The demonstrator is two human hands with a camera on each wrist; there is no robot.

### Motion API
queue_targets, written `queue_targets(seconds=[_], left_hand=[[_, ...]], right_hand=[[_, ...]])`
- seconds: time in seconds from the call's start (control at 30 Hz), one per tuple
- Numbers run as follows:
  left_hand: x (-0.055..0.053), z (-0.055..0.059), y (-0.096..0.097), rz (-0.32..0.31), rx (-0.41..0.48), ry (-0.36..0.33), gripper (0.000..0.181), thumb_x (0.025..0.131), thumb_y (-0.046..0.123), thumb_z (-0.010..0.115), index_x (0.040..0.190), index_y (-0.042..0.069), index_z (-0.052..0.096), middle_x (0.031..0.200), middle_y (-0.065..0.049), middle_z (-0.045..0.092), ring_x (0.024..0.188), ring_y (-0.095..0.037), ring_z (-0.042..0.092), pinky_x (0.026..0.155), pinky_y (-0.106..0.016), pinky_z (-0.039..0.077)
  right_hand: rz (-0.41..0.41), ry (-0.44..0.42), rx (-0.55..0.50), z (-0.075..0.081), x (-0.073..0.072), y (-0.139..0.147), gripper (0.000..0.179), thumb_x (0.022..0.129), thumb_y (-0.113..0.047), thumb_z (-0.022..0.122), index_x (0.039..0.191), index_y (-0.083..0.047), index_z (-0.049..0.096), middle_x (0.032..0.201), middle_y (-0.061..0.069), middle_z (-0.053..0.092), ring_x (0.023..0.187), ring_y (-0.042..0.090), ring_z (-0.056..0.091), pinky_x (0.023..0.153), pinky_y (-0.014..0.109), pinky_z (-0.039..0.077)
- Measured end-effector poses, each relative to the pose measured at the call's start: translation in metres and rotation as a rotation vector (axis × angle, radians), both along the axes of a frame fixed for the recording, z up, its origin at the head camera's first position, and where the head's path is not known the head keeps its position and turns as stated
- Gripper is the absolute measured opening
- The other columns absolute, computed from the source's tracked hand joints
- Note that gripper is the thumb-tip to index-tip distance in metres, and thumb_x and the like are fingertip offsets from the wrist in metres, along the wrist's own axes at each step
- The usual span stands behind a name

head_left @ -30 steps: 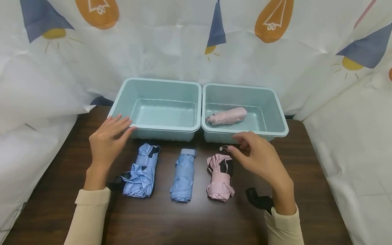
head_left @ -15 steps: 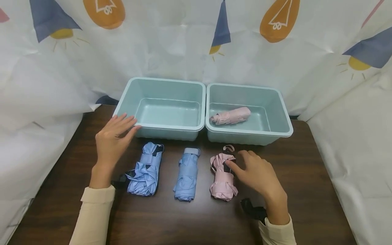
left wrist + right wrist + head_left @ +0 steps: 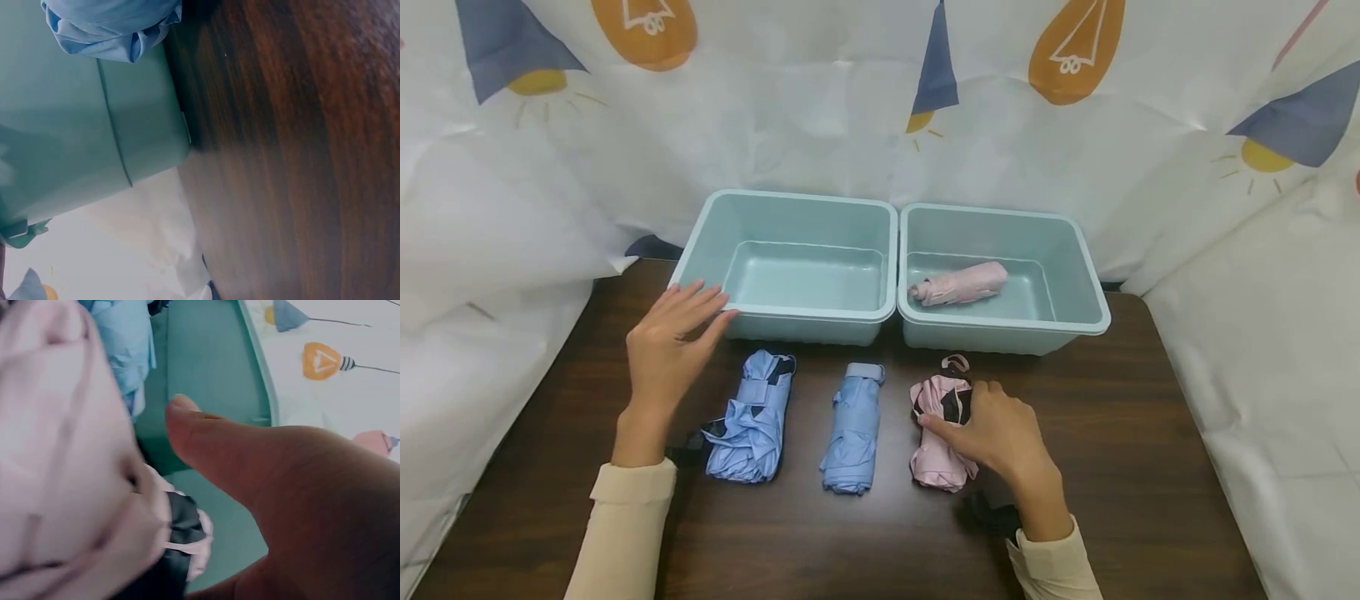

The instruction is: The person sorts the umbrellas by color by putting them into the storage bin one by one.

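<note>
A folded pink umbrella (image 3: pixel 935 461) with a wrist loop lies on the table. My right hand (image 3: pixel 1000 429) is over its right side, thumb reaching across the top and fingers at the far edge. In the right wrist view the thumb (image 3: pixel 206 440) is extended, with a gap between it and the pink fabric (image 3: pixel 69 444). My left hand (image 3: pixel 666 346) hovers with spread fingers by the front left rim of the left bin (image 3: pixel 805 314), holding nothing. Two folded blue umbrellas, a looser one (image 3: pixel 750 429) and a neater one (image 3: pixel 853 433), lie left of the pink one.
The right light-blue bin (image 3: pixel 1007 327) stands beside the left one and contains another pink umbrella (image 3: pixel 960 284). A white patterned sheet (image 3: pixel 820 108) hangs behind and at the sides of the dark wooden table (image 3: pixel 805 550).
My right hand has moved down and left from near the right bin's front rim to the pink umbrella on the table. The left hand has stayed in place.
</note>
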State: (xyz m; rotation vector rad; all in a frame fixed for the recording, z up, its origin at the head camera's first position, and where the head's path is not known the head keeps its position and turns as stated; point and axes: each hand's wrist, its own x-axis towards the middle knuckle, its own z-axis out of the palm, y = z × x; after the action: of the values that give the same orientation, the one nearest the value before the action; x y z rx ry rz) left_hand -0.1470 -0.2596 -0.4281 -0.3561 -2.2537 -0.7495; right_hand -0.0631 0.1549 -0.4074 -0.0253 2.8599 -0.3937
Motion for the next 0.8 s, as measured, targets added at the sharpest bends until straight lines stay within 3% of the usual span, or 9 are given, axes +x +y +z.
queue_targets(seconds=[0.37, 0.8], left_hand=[[-0.002, 0.002, 0.002, -0.012, 0.020, 0.015, 0.038, 0.083, 0.012, 0.090, 0.120, 0.010, 0.080, 0.120, -0.016, 0.079, 0.121, -0.042, 0.073, 0.125, -0.044, 0.044], [-0.001, 0.000, 0.000, 0.000, 0.014, 0.016, 0.038, 0.084, 0.015, 0.090, 0.121, 0.012, 0.080, 0.122, -0.014, 0.078, 0.124, -0.040, 0.072, 0.125, -0.040, 0.045]], right_hand=[[-0.028, 0.021, -0.033, -0.012, 0.003, -0.002, 0.109, 0.083, -0.079, 0.070, 0.142, 0.011, 0.054, 0.133, 0.029, 0.068, 0.115, 0.044, 0.071, 0.092, 0.059, 0.059], [-0.038, 0.076, 0.011, -0.017, 0.005, -0.016, 0.106, 0.080, -0.076, 0.076, 0.140, 0.009, 0.056, 0.125, 0.028, 0.070, 0.102, 0.044, 0.073, 0.080, 0.055, 0.061]])
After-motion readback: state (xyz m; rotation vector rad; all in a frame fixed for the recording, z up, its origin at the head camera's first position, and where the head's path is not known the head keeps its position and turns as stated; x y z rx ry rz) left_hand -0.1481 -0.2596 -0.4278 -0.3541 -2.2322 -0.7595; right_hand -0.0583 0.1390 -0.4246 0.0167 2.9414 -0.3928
